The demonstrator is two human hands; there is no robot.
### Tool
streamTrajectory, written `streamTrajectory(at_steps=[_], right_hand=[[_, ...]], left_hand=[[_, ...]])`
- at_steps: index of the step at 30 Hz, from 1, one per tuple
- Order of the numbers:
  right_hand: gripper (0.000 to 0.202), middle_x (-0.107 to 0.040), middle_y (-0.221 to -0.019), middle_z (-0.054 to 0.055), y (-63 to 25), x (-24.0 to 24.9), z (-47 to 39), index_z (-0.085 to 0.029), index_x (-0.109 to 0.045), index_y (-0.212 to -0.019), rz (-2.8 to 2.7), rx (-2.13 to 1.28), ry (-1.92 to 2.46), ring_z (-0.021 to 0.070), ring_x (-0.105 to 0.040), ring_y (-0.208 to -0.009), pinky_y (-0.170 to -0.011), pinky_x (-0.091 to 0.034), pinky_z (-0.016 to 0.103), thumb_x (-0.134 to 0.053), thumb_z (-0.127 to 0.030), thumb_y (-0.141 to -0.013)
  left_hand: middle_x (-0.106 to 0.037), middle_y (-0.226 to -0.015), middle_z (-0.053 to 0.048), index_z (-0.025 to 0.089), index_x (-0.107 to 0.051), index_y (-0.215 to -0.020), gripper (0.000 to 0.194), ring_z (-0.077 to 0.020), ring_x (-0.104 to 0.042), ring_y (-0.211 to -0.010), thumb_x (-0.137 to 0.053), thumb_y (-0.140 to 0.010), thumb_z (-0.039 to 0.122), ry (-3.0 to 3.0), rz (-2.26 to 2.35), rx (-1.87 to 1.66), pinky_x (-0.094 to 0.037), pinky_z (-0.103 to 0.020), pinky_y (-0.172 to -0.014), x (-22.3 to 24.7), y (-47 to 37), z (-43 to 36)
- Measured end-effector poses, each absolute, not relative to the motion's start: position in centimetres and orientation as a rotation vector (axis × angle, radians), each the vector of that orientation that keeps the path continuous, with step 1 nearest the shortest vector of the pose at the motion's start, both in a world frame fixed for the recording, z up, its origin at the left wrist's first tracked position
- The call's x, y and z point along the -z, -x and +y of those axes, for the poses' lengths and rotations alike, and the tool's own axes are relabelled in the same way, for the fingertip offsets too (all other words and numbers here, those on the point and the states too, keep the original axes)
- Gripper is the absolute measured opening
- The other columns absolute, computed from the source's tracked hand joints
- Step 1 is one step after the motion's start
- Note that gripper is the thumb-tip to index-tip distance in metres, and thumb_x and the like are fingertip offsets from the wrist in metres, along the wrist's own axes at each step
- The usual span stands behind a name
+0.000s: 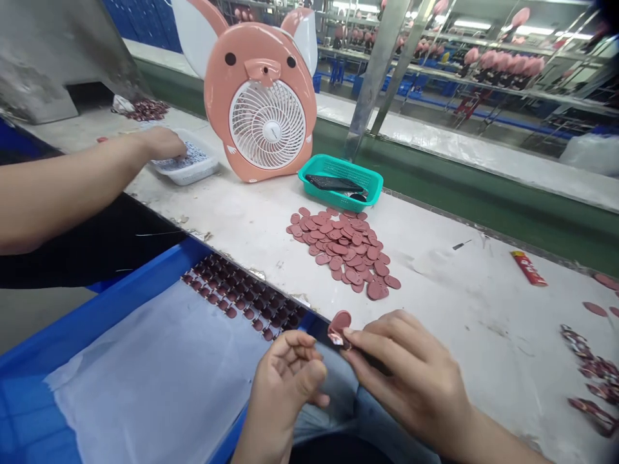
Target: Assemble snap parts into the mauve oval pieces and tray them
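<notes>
My right hand (411, 367) pinches a small pink oval piece (341, 320) between thumb and fingertips, above my lap and close to the table edge. A shiny, light-catching part shows at the lower end of that piece; its exact kind cannot be made out. Just left of it, my left hand (290, 380) is half curled, thumb and fingers apart, with nothing visible in it. Beyond both hands, a heap of flat pink oval pieces (345, 248) lies on the white table (232, 219). Some of these show small holes.
Left of me, a blue crate (29, 386) holds a white sheet (159, 367) and rows of dark red pieces (242, 293). Behind the heap stand a green basket (341, 203) and a pink fan (261, 51). A co-worker's hand (162, 143) reaches into a white tray (193, 173).
</notes>
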State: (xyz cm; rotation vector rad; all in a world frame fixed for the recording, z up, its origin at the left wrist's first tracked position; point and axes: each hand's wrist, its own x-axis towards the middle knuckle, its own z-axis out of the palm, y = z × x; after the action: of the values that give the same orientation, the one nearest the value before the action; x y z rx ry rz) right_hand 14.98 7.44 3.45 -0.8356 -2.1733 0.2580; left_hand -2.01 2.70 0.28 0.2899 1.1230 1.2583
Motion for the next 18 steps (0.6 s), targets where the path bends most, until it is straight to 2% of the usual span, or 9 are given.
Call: streamTrajectory(at_steps=[2, 4, 9, 12, 16, 18], right_hand=[[0.022, -0.068, -0.077, 0.008, -13.8, -2.2, 7.0, -0.010, -0.066, -0.110, -2.191, -0.086, 0.802, 0.0179, -0.059, -0.068, -0.060, -0.054, 0.031, -0.066, -0.005, -0.089], [0.024, -0.069, -0.077, 0.009, -12.6, -1.0, 6.8, -0.009, -0.065, -0.113, -2.201, -0.026, 0.779, 0.0185, -0.060, -0.067, -0.058, -0.054, 0.032, -0.064, -0.006, -0.090], [0.017, -0.070, -0.077, 0.009, -10.2, 1.1, 6.9, -0.007, -0.067, -0.107, -2.216, -0.059, 0.767, 0.0184, -0.060, -0.066, -0.057, -0.052, 0.032, -0.061, -0.005, -0.091], [0.015, -0.069, -0.075, 0.008, -9.3, 1.4, 6.7, -0.007, -0.068, -0.105, -2.226, -0.082, 0.764, 0.0181, -0.060, -0.064, -0.056, -0.052, 0.032, -0.063, -0.006, -0.090], [0.018, -0.070, -0.073, 0.007, -9.9, 0.8, 5.9, -0.008, -0.067, -0.106, -2.228, -0.115, 0.706, 0.0167, -0.057, -0.061, -0.054, -0.051, 0.030, -0.067, -0.008, -0.088], [0.018, -0.069, -0.072, 0.006, -10.9, 0.7, 5.6, -0.008, -0.067, -0.105, -2.210, -0.119, 0.717, 0.0162, -0.057, -0.062, -0.056, -0.053, 0.029, -0.066, -0.004, -0.087]], left_hand=[[-0.065, -0.065, 0.002, 0.018, -0.071, -0.075, 0.039, -0.0116, -0.055, -0.058, -0.097, -0.053, 0.036, -0.300, 1.178, -1.343, -0.052, -0.019, -0.044, 0.1, 1.7, 2.7], [-0.067, -0.065, 0.001, 0.017, -0.070, -0.072, 0.038, -0.0119, -0.056, -0.057, -0.097, -0.053, 0.036, -0.289, 1.210, -1.379, -0.051, -0.019, -0.042, 0.6, 1.5, 2.7], [-0.066, -0.067, 0.002, 0.017, -0.072, -0.075, 0.034, -0.0125, -0.058, -0.058, -0.093, -0.060, 0.039, -0.241, 1.305, -1.432, -0.051, -0.020, -0.042, 1.7, 2.1, 2.5], [-0.070, -0.076, 0.000, 0.018, -0.072, -0.081, 0.032, -0.0155, -0.062, -0.065, -0.088, -0.066, 0.042, -0.256, 1.348, -1.401, -0.054, -0.023, -0.046, 2.5, 3.4, 2.2], [-0.074, -0.093, -0.007, 0.019, -0.068, -0.090, 0.039, -0.0262, -0.072, -0.087, -0.082, -0.071, 0.049, -0.355, 1.567, -1.311, -0.060, -0.033, -0.060, 5.0, 7.3, 2.3], [-0.073, -0.092, -0.007, 0.019, -0.065, -0.091, 0.039, -0.0281, -0.072, -0.093, -0.080, -0.073, 0.050, -0.405, 1.711, -1.282, -0.060, -0.035, -0.065, 7.2, 10.1, 2.8]])
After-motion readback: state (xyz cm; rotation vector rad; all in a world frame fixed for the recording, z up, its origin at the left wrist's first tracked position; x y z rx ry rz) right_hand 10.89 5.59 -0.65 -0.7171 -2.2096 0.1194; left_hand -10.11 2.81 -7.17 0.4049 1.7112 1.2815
